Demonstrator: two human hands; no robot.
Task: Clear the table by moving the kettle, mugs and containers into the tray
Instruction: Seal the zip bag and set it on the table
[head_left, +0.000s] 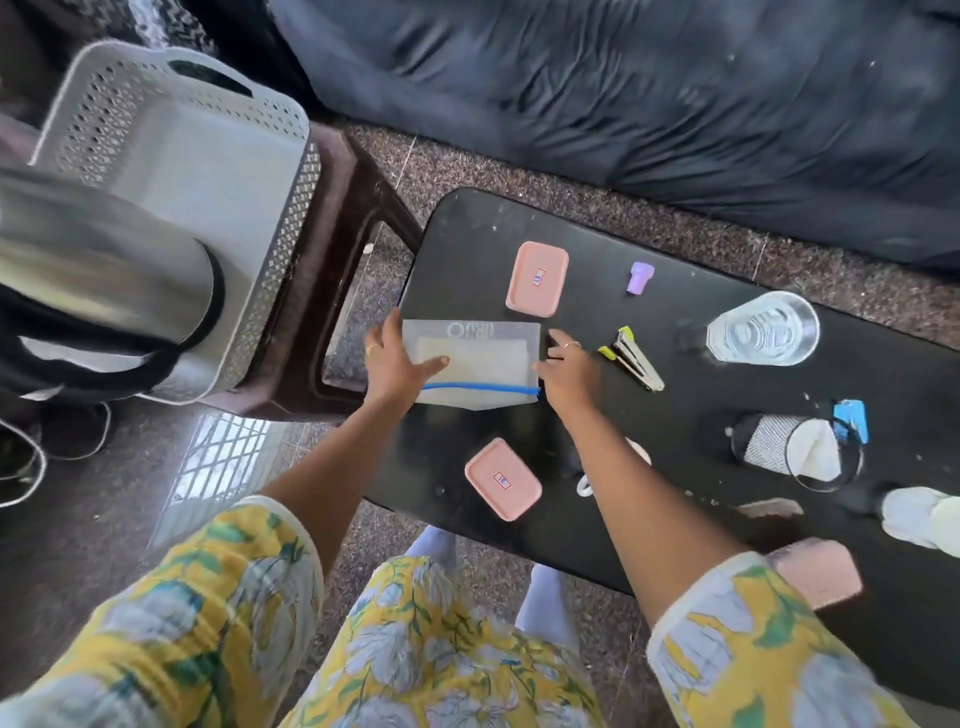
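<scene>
A translucent flat container (478, 364) with a blue strip lies at the left end of the black table (691, 519). My left hand (395, 364) grips its left edge, thumb on top. My right hand (569, 371) holds its right edge. Two pink lidded containers, one beyond it (537, 279) and one nearer (503, 479), lie flat on the table, and a third pink container (815, 571) is at the near right. A white mug (587, 486) is mostly hidden under my right forearm. The white perforated tray (280, 208) sits on a brown stool. A blurred steel kettle (104, 270) overlaps the tray's near left corner.
On the right stand a clear glass (763, 327), a stapler (631, 358), a purple cap (639, 277), a tipped mesh holder (769, 444) and white items (924, 514). A dark sofa (623, 93) runs behind the table. A cord (31, 467) trails on the floor.
</scene>
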